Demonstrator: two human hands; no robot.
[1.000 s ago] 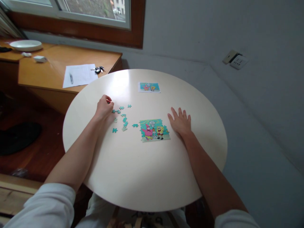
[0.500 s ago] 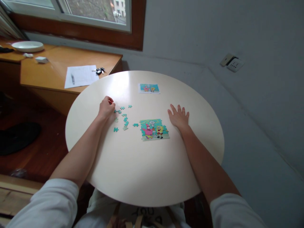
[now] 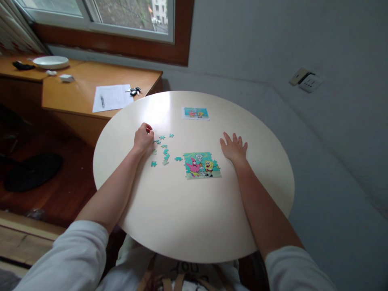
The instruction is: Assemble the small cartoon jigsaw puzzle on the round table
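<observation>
A partly assembled cartoon jigsaw puzzle (image 3: 202, 165) lies near the middle of a round cream table (image 3: 188, 218). Several loose teal puzzle pieces (image 3: 165, 152) are scattered to its left. My left hand (image 3: 143, 138) rests curled at the left edge of those pieces, fingers pressed together, with what they hold hidden. My right hand (image 3: 234, 148) lies flat on the table just right of the puzzle, fingers stretched out. A small reference picture (image 3: 195, 112) of the same cartoon lies at the far side of the table.
A wooden desk (image 3: 81, 101) stands to the left, carrying a sheet of paper with a pen (image 3: 111, 97), keys (image 3: 134, 91), a white plate (image 3: 51, 62) and small items. A window runs above it. A wall socket (image 3: 308, 80) is at the right.
Both hands stay where they were on the table. The view has shifted slightly, so everything sits a little further right in the picture.
</observation>
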